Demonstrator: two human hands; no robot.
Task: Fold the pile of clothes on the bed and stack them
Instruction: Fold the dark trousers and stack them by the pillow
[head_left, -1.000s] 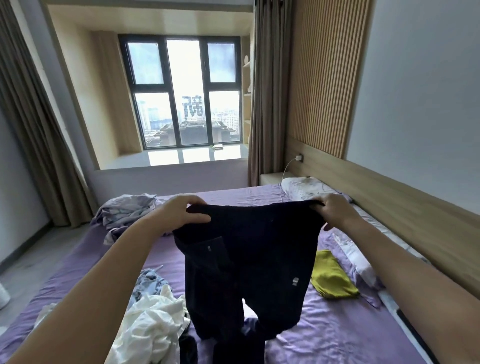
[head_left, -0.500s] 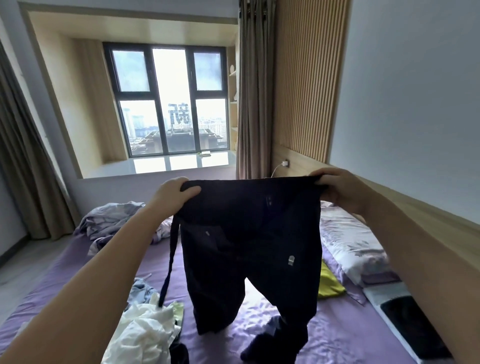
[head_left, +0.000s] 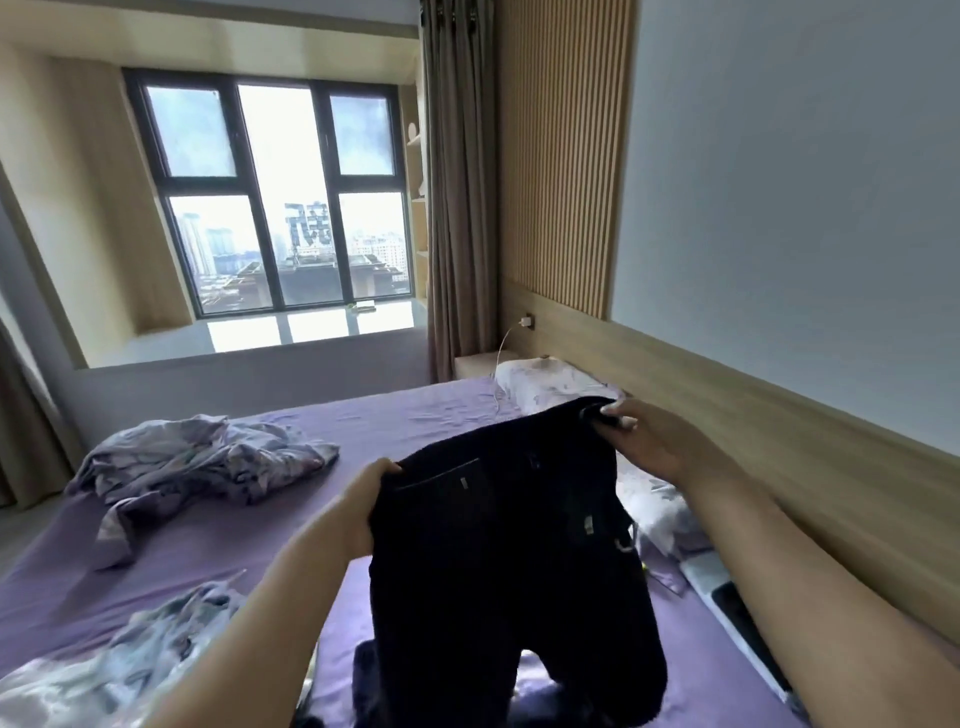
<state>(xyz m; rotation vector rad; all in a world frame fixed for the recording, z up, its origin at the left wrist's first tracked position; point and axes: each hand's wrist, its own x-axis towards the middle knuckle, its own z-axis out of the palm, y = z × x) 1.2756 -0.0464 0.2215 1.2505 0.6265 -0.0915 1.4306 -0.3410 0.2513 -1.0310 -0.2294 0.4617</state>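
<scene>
Above the purple-sheeted bed (head_left: 405, 415), dark navy fabric trousers (head_left: 509, 561) hang by the waistband: left hand (head_left: 363, 512) grips one corner, right hand (head_left: 654, 447) pinches the other. Soft and limp, probably moderately heavy, they are best held at the waistband corners.

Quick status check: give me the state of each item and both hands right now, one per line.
Dark trousers: unfolded, held up by the waistband, legs hanging to the bed.
Left hand: grips the waistband's left end.
Right hand: pinches the waistband's right end.
Lilac garment: crumpled on the bed, unfolded.
Pale clothes: heaped, unfolded.
Charger: plugged in.
Curtain: drawn open.
</scene>
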